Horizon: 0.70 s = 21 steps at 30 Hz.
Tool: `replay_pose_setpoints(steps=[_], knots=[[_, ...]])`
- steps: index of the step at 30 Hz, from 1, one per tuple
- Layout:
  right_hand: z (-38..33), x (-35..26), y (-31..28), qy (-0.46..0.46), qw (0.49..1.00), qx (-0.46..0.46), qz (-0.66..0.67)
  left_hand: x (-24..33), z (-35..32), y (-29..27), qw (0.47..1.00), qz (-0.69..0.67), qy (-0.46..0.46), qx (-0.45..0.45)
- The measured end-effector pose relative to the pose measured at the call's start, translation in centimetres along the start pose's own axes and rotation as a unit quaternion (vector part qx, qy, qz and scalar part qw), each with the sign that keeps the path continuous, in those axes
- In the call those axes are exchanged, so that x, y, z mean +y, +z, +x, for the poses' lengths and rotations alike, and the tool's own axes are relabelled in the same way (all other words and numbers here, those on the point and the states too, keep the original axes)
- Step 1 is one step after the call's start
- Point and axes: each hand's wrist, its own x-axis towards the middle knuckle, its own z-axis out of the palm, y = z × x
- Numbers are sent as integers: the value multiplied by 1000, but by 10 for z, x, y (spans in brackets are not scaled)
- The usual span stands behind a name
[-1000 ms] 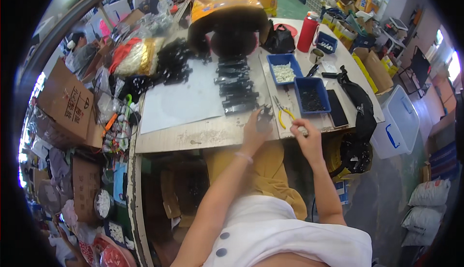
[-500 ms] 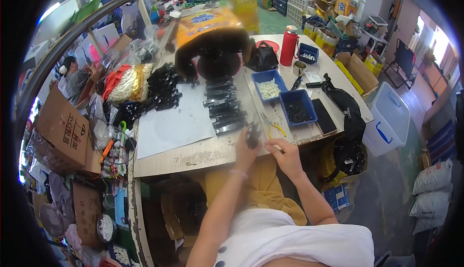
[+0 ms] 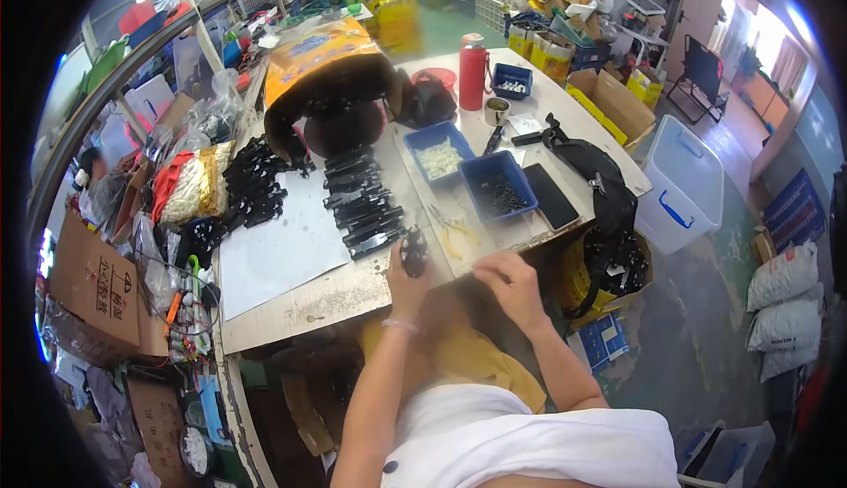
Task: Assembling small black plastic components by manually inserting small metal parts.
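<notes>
Presently left hand [image 3: 407,287] gripped one dark part [image 3: 414,253]; right hand [image 3: 514,285], hold unclear; black parts [image 3: 360,204] lay rowed, nearer blue tray [image 3: 513,211] unemptied.

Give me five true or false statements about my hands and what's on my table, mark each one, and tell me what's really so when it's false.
1. The left hand holds a small dark object. True.
2. The right hand grips the metal pliers with yellow handles. False: the pliers lie on the pale tabletop, not in that hand.
3. The red cylindrical flask stands upright. True.
4. The blue plastic tray beside the flat black rectangular device holds white pieces. False: its pieces are black.
5. Long black parts form a row along the right side of the flat white sheet. True.
</notes>
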Motion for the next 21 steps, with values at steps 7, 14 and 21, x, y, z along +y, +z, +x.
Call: replay_pose_setpoints(steps=[7,14,21], knots=[[15,4,-4,51,997,-31,41,6,0,-9,997,-24,-64,-39],[37,-5,21,-92,992,-81,34,16,-4,-11,995,-49,-85,-37],[60,-11,41,-238,964,-111,-48,19,-4,-11,996,-34,-66,-41]])
